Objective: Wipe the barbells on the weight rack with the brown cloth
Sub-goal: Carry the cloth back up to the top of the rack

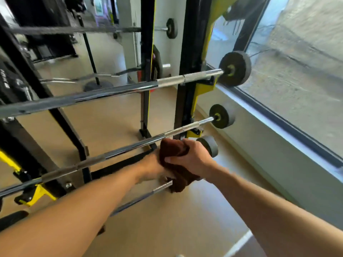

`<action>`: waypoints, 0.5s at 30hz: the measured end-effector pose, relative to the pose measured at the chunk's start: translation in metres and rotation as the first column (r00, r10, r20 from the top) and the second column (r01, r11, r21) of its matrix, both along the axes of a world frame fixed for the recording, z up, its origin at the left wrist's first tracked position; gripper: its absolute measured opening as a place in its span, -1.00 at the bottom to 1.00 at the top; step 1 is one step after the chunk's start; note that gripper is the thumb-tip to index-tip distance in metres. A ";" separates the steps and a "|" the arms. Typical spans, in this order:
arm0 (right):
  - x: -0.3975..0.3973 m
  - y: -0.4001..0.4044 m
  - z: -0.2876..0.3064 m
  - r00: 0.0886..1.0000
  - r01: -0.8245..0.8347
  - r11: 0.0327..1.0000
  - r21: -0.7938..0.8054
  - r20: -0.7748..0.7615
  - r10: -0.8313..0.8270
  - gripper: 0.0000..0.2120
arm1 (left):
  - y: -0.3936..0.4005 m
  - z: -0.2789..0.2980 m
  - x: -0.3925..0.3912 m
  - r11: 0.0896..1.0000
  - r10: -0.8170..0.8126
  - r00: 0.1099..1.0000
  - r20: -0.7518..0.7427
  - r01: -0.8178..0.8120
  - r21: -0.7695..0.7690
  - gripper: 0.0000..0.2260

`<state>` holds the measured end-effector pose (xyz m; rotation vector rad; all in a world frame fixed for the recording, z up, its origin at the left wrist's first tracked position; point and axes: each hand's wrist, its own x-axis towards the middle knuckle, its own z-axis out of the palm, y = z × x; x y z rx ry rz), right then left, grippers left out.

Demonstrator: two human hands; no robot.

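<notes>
Right hand clamped tight round the cloth, fingers curled over the bunched top. Left hand pressed against the cloth's other side, its fingers hidden, grip unclear. Cloth wraps the lowest bar near its end plate. Middle bar just above; open floor below, window right.
</notes>
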<state>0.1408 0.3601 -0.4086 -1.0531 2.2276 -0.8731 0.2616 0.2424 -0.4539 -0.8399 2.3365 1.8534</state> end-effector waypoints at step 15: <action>-0.181 -0.028 0.258 0.839 -0.321 0.900 -0.296 0.352 0.415 -0.10 | -0.064 0.268 -0.125 0.982 -0.160 0.950 -0.268 0.180 0.055 -0.57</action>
